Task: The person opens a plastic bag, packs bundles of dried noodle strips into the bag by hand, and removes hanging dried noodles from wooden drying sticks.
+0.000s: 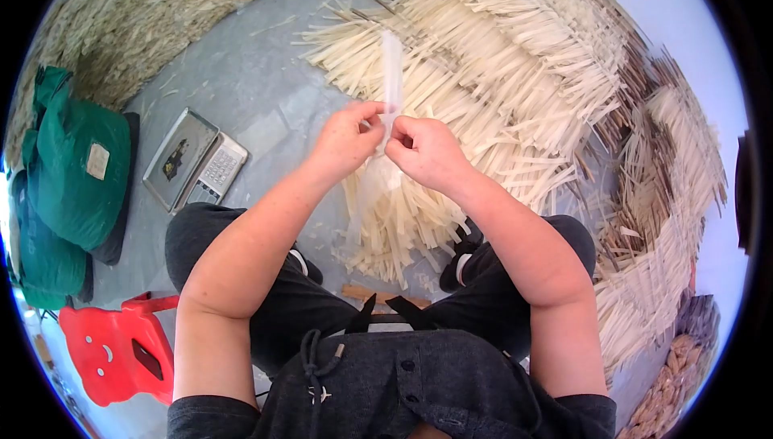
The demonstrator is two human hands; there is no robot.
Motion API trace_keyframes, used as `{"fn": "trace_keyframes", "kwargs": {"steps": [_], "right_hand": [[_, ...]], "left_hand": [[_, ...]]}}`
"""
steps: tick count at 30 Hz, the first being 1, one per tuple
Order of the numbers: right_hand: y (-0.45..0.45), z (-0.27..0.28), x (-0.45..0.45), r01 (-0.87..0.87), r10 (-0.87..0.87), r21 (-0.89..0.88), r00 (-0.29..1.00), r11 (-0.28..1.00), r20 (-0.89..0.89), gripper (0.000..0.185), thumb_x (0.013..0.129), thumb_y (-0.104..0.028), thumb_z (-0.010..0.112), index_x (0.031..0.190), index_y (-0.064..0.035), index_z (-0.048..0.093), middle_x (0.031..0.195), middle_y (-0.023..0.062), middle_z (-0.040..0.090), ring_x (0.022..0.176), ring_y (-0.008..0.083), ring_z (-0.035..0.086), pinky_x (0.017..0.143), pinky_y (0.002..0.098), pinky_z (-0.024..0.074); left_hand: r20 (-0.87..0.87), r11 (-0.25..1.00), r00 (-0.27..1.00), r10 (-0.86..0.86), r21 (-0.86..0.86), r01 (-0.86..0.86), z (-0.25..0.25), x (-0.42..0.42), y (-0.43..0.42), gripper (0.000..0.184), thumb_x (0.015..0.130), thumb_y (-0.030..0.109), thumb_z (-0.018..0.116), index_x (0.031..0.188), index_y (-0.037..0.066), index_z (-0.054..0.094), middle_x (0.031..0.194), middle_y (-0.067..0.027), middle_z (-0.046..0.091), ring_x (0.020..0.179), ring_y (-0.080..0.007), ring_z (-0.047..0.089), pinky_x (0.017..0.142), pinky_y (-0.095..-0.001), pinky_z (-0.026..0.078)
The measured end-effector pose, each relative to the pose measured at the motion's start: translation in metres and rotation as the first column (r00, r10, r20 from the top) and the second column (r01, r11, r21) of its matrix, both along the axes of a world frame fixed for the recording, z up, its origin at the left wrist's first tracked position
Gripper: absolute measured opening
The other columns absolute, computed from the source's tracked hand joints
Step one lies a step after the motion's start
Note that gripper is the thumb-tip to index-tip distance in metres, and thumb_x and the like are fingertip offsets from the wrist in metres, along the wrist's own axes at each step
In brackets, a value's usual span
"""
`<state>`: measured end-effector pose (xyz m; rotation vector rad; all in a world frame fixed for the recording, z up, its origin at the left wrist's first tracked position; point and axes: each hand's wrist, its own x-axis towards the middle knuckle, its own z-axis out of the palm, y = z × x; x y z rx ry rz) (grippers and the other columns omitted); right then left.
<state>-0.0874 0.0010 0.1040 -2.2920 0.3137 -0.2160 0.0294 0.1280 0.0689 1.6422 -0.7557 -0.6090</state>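
In front of me, at chest height, a long translucent plastic strip or narrow bag [392, 69] is stretched upright. My left hand [346, 141] pinches it from the left, fingers and thumb closed. Right beside it my right hand [428, 152] is also closed on the plastic, its fingers curled. The two hands nearly touch. One end of the plastic stands above my fingers, while a wider, see-through part hangs below them. Behind and under the hands lies a heap of pale flat strips [386, 234].
More pale strips [515, 45] are stacked along the right and back. A digital scale [219, 167] with dark bits on its pan stands on the grey floor [266, 61]. Green sacks [84, 173] and a red chair [109, 342] with a dark phone-like object [147, 358] are at left.
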Motion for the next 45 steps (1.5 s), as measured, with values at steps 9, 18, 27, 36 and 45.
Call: {"fn": "trace_keyframes", "kwargs": {"steps": [9,18,27,36,45], "right_hand": [[-0.017,0.031,-0.003,-0.067,0.016,-0.187,0.966,0.98,-0.26,0.027,0.075,-0.029,0.063,0.073,-0.0019,0.063,0.073,0.0163,0.066,0.074,0.0337,0.064,0.068,0.0419,0.0503],[-0.022,0.028,0.003,0.219,-0.196,-0.199,0.972,0.955,0.127,0.019,0.079,-0.024,0.062,0.078,-0.0048,0.063,0.078,0.0158,0.066,0.081,0.0337,0.064,0.07,0.0437,0.0497],[-0.046,0.041,-0.009,0.179,-0.201,-0.474,0.98,0.862,0.005,0.018,0.08,-0.023,0.059,0.078,-0.0063,0.065,0.081,0.0146,0.067,0.084,0.0331,0.064,0.072,0.0442,0.0499],[-0.053,0.051,-0.008,0.317,-0.231,-0.451,0.944,0.834,0.237,0.022,0.084,-0.026,0.056,0.081,-0.0067,0.067,0.075,0.0135,0.066,0.072,0.0353,0.063,0.064,0.0459,0.0503],[-0.046,0.06,-0.004,0.486,-0.14,-0.611,0.84,0.625,0.524,0.018,0.085,-0.026,0.063,0.083,-0.0086,0.065,0.086,0.0117,0.067,0.081,0.0283,0.064,0.069,0.0435,0.0497]], "left_hand": [[0.325,0.929,0.872,0.366,-0.072,-0.363,0.023,0.054,0.019,0.028,0.09,0.005,0.051,0.105,0.01,0.073,0.095,-0.0058,0.05,0.073,-0.0141,0.057,0.062,-0.0256,0.056],[0.43,0.997,0.903,0.015,0.058,-0.044,0.027,0.004,0.008,0.014,0.089,0.014,0.063,0.095,0.005,0.072,0.075,0.0007,0.055,0.064,-0.0072,0.051,0.056,-0.0245,0.044],[0.446,0.964,0.861,0.243,-0.016,-0.264,0.016,0.031,0.018,0.019,0.088,0.023,0.07,0.089,0.004,0.071,0.065,0.0021,0.058,0.061,-0.006,0.048,0.056,-0.0251,0.04],[0.394,0.968,0.918,-0.048,0.244,-0.055,0.015,0.027,0.021,0.018,0.088,0.019,0.066,0.097,0.005,0.07,0.083,-0.0047,0.062,0.07,-0.0127,0.056,0.063,-0.0273,0.044],[0.074,0.936,0.997,-0.033,0.353,0.005,0.039,0.026,0.028,0.026,0.094,0.023,0.058,0.109,0.006,0.069,0.083,-0.0013,0.061,0.066,-0.01,0.057,0.057,-0.027,0.051]]}}
